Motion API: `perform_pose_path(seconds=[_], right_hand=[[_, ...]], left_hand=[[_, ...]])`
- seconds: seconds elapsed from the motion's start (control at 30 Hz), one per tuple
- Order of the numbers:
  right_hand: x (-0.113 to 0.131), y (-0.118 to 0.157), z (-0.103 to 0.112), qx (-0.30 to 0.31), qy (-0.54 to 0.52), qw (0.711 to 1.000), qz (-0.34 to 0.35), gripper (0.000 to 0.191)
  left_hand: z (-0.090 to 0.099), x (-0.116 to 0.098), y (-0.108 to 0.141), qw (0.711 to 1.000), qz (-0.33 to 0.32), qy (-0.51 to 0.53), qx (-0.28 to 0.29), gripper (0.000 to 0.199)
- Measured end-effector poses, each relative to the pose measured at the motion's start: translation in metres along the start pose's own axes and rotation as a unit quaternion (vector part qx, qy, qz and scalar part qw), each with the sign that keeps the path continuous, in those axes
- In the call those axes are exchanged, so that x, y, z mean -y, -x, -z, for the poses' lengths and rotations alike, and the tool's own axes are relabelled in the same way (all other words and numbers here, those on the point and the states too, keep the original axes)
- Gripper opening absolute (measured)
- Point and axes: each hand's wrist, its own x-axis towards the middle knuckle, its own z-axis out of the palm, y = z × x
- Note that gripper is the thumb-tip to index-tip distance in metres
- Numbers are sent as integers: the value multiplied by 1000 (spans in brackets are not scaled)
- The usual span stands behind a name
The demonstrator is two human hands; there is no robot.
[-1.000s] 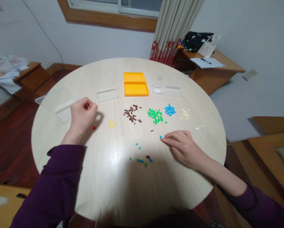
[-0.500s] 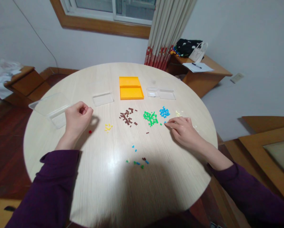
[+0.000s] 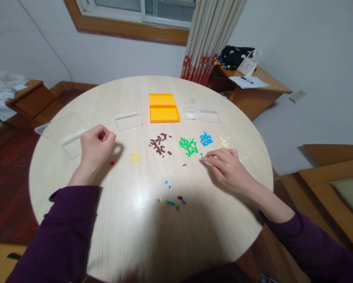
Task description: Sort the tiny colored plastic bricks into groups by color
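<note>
My left hand (image 3: 96,147) is closed in a loose fist above the table's left side, near a red piece (image 3: 112,162); whatever it may hold is hidden. My right hand (image 3: 228,167) has its fingers pinched together, tips just below the green pile (image 3: 188,146); anything between them is too small to make out. Beside the green pile lie blue pieces (image 3: 206,138) and cream pieces (image 3: 224,142). Brown pieces (image 3: 159,144) and yellow pieces (image 3: 135,158) lie further left. Nearer me are several small pieces, among them a green one (image 3: 177,207) and a blue one (image 3: 183,201).
An open orange case (image 3: 164,114) stands at the back of the round table (image 3: 126,243). Clear trays (image 3: 128,122) and a small clear box (image 3: 191,114) are beside it. A large clear box (image 3: 63,127) stands behind my left hand.
My right hand has moved slightly down and left, from beside the blue pieces to below the green pile. The blue piece at its fingertips no longer shows. My left hand stays put.
</note>
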Motion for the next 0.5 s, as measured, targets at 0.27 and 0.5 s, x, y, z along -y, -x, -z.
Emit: perform_pose_path(seconds=[0.27,0.5], right_hand=[[-4,0,-16,7,11,998,-58,36],[-7,1,-21,2,-3,998,-67,37]], left_hand=[[0,1,0,1000,-1,0,3,21],[-1,3,0,1000,-6,-7,-3,21]])
